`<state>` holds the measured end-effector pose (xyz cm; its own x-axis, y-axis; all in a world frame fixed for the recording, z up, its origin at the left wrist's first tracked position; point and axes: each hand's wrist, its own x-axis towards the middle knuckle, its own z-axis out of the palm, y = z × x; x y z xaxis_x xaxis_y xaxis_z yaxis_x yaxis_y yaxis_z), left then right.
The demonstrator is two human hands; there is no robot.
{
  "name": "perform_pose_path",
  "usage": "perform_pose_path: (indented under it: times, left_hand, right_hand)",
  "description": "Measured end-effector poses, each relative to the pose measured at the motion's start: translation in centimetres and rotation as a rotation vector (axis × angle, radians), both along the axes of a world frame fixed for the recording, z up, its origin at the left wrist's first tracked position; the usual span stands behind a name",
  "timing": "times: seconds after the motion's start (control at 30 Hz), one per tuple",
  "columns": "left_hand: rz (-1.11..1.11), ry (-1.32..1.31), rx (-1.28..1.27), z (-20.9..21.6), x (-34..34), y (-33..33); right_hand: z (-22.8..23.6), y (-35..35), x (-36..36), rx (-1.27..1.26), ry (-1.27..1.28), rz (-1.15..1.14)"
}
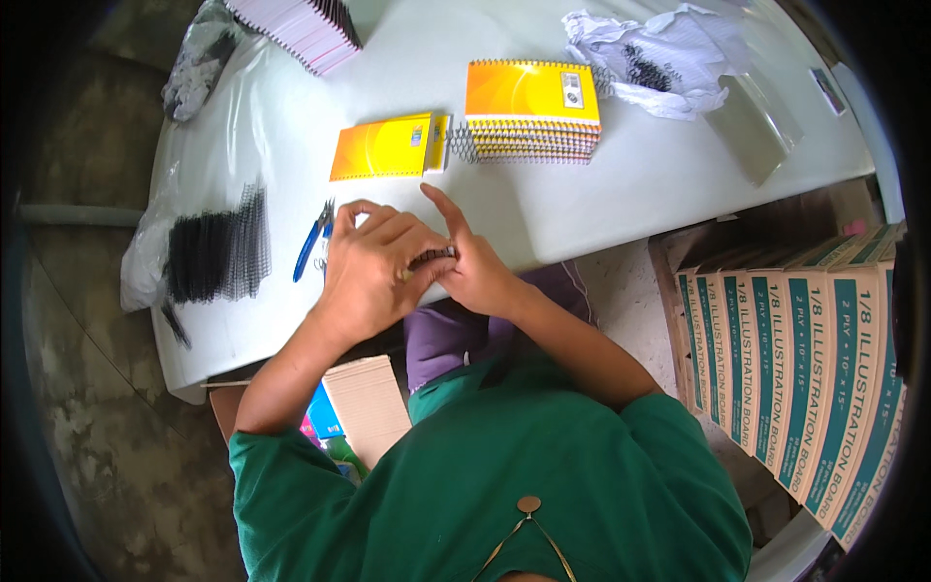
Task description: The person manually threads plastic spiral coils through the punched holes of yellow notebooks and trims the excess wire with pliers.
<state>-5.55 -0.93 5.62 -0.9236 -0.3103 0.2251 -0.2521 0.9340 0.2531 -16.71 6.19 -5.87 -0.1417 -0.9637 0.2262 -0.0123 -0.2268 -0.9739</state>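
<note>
Near the table's front edge, my left hand (376, 254) and my right hand (477, 272) come together around a small spiral-bound notebook (433, 255). Only its dark coiled edge shows between them; the rest is hidden by my fingers. The left fingers curl over it from above. My right thumb presses along the coil while the right index finger points up and away. Just left of my left hand lies a pair of blue-handled cutting pliers (310, 247). Beyond my hands are a loose yellow-orange notebook (380, 150) and a stack of spiral-bound yellow notebooks (533, 112).
Black spiral wires (218, 247) lie in a pile at the table's left. A stack of white-paged pads (301, 29) stands at the back. Crumpled white paper (659, 58) holds more coils at the far right. Cardboard boxes (790, 359) line the right side, below the white table (621, 194).
</note>
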Motion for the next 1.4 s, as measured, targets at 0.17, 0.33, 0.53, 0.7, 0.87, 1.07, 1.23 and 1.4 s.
perform_pose_path:
  times: [0.17, 0.33, 0.53, 0.7, 0.87, 1.07, 1.23, 1.4]
  left_hand:
    - [-0.033, 0.126, -0.044, -0.8, -1.5, 1.4]
    - [-0.023, 0.109, 0.109, 1.3, -3.9, 1.4]
    - [-0.124, 0.182, 0.116, 2.4, -5.4, 1.2]
    - [-0.128, 0.288, 0.245, 1.8, -5.5, 1.9]
    - [-0.119, 0.313, 0.275, 2.4, -5.2, 1.9]
    - [0.079, 0.254, 0.025, 6.0, -6.4, -2.4]
    - [-0.013, 0.444, -0.085, -4.6, -10.7, -6.7]
    - [0.329, 0.914, 0.166, -7.2, -12.4, -4.7]
  right_hand:
    - [1.7, 1.6, -1.6, 0.066, 0.112, -0.006]
    - [3.2, 2.3, -4.0, -0.211, 0.208, -0.126]
    - [6.3, 3.4, -6.4, -0.147, 0.224, -0.114]
    - [7.1, 4.3, -6.6, -0.034, 0.174, -0.026]
    - [8.7, 4.5, -6.8, 0.023, 0.065, 0.046]
    - [11.0, 3.5, -12.2, -0.391, 0.376, -0.397]
    - [4.9, 0.2, -17.3, -0.165, 0.497, -0.415]
    - [0.9, -1.1, -15.9, -0.306, 0.301, -0.783]
